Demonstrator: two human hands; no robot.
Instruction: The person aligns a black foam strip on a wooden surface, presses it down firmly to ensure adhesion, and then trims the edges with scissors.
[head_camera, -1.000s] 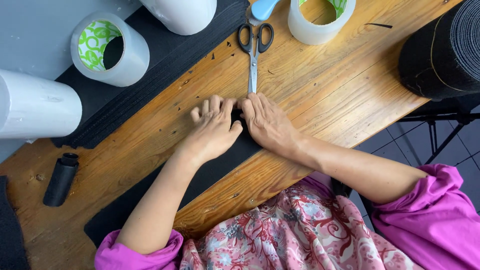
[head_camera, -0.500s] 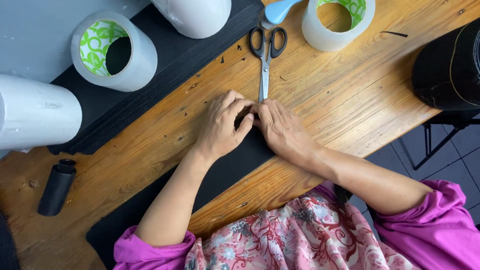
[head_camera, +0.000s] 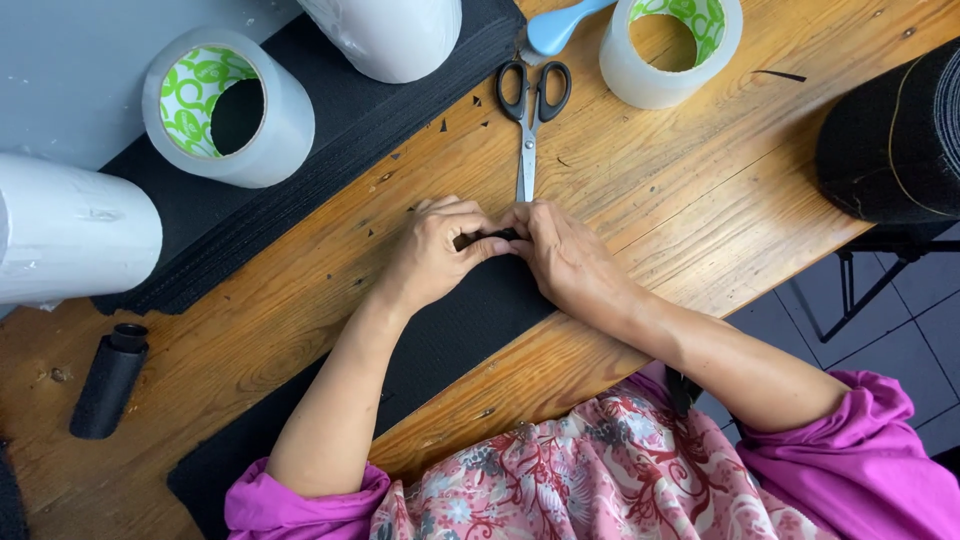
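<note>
Two hands meet at the far end of a long black fabric strip (head_camera: 440, 345) that lies slantwise on the wooden table (head_camera: 690, 190). The left hand (head_camera: 435, 255) curls its fingers down over the strip's end, and the right hand (head_camera: 565, 262) pinches the same end from the other side, fingertips of both touching; each is closed on the fabric, not flat. By my reading, the step in hand is folding or rolling that end tightly onto itself, and going further would call for steady pressure from both thumbs so the first turn stays even. Just beyond the strip's end lie scissors (head_camera: 530, 110), blades pointing at the hands. Farther beyond the strip sit two tape rolls (head_camera: 228, 108) (head_camera: 668, 45), and left of it a small black cylinder (head_camera: 108, 380).
</note>
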